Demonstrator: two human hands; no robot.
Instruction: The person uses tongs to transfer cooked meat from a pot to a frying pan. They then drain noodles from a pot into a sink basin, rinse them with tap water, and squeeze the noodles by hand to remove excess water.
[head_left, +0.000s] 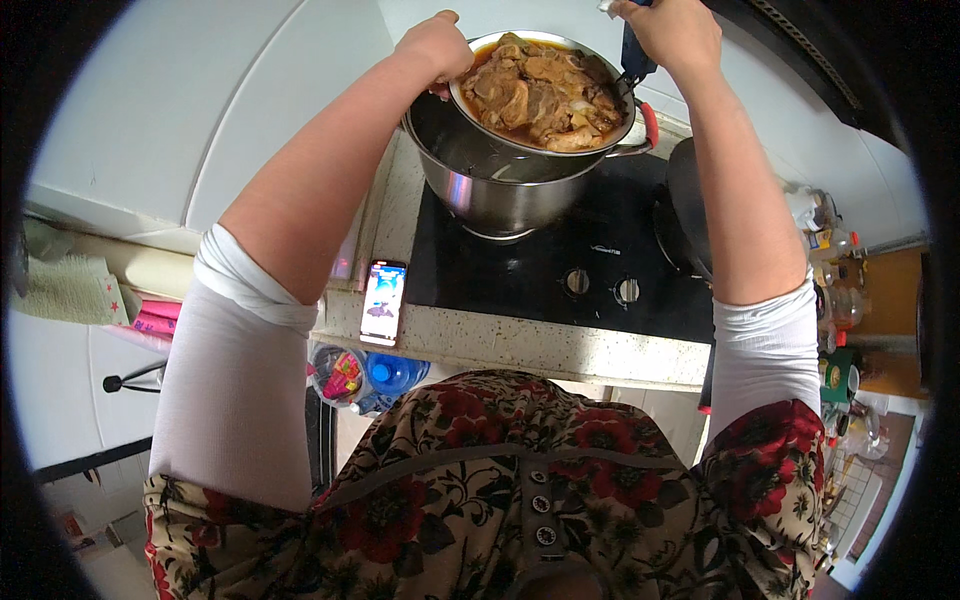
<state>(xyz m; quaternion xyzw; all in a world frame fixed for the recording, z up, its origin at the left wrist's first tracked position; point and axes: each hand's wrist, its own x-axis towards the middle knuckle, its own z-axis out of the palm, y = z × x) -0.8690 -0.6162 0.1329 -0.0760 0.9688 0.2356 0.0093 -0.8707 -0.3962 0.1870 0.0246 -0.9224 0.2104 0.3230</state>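
A round metal-rimmed bowl (540, 94) full of cooked meat pieces in brown broth is over the far part of a stainless steel pot (510, 199). My left hand (439, 49) grips the bowl's left rim. In my right hand (679, 37) is a black-handled clamp tool (636, 52), whose lower end meets the bowl's right rim. A small white bit (611, 7), hard to make out, shows by my right fingertips. The pot stands on a black glass gas cooktop (502, 277), its inside partly visible below the bowl. A red-covered handle (649, 124) sticks out at right.
A lit phone (384, 302) lies on the speckled counter (540, 349), left of the cooktop. Two control knobs (602, 286) face me. Behind my right forearm stands a dark pan (686, 202). Bottles and jars (836, 300) line the right side. A range hood (810, 60) overhangs the upper right.
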